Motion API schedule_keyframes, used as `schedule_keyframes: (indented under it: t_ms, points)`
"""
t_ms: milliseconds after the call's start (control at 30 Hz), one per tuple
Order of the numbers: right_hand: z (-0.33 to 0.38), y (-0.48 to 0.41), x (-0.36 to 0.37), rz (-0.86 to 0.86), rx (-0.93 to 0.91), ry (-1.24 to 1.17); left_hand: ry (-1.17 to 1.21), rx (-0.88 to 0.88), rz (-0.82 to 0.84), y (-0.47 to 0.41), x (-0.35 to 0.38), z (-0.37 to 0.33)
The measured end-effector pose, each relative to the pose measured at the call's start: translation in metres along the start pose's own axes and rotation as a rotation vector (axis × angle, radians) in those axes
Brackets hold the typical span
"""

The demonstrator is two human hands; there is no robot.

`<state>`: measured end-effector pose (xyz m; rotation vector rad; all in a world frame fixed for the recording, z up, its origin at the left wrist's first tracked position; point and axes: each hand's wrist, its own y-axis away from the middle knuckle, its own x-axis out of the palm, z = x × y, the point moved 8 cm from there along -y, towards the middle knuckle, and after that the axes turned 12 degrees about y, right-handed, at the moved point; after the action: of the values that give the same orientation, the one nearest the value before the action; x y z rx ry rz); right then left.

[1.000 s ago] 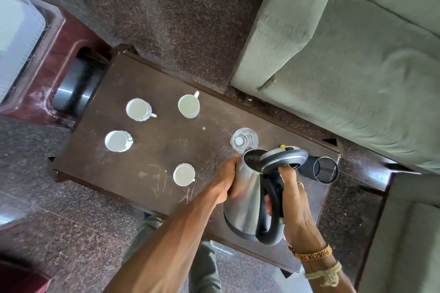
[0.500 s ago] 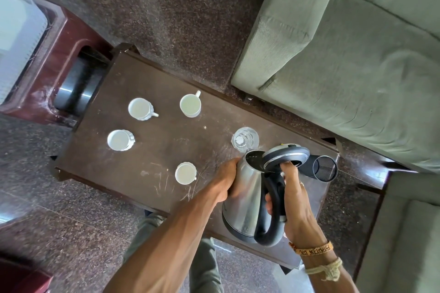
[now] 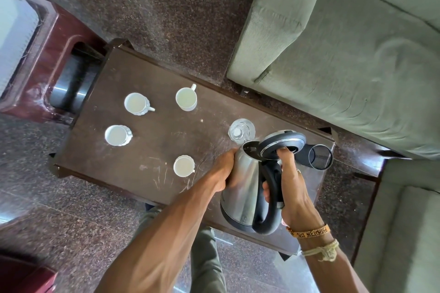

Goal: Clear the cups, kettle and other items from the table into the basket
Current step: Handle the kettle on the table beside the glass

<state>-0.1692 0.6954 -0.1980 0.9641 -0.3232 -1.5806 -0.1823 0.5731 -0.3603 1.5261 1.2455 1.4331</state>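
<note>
- The steel kettle (image 3: 240, 188) is held over the right end of the table (image 3: 147, 93) with its lid (image 3: 283, 143) raised. Whether its base touches the tabletop cannot be told.
- The black handle (image 3: 266, 221) is gripped by the right hand (image 3: 294, 190), one finger stretched up to the lid.
- The kettle's steel side is clasped by the left hand (image 3: 225, 169).
- Four white cups (image 3: 135, 103) are spread over the table's left half, well apart.
- A clear glass (image 3: 241, 130) is seen just beyond the kettle, and a black mesh holder (image 3: 319, 157) beside the lid.
</note>
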Motion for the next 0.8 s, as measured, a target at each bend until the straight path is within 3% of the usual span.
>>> schedule_keyframes:
  t_ms: [133,333,500,800]
  points:
    - [0.006,0.002,0.000,-0.003,0.014,0.025,0.001,-0.010,0.001,0.000,0.001,0.001]
    - [-0.001,0.002,0.000,0.000,0.244,-0.104,-0.006,0.000,-0.004,0.003,0.001,-0.001]
    - [0.012,0.006,-0.002,0.013,0.099,-0.038,-0.015,-0.003,-0.018,0.003,0.000,-0.002]
    - [0.004,0.003,-0.004,0.034,0.254,-0.160,-0.026,0.003,0.000,0.000,0.004,-0.004]
